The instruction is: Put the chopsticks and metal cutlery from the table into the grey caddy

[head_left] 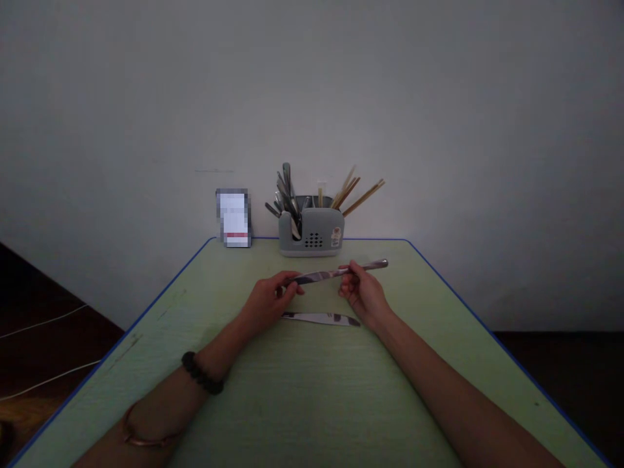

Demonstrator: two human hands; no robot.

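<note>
A shiny metal table knife (pixel 319 277) is held between both hands above the table, tilted up a little to the right. My left hand (pixel 268 298) pinches it near the blade's end, and the tip is hidden by the fingers. Farther right, my right hand (pixel 363 291) grips it around the handle, whose rounded end sticks out past the fingers. Closer to me a second table knife (pixel 322 318) lies flat on the tabletop, its blade pointing right and its left part covered by my left hand.
Against the wall stands a grey utensil holder (pixel 316 233) with metal cutlery (pixel 286 188) on its left and wooden chopsticks (pixel 363 196) on its right. A phone (pixel 234 218), its screen blurred, leans at the back left. The pale green table (pixel 312 396) has a blue edge.
</note>
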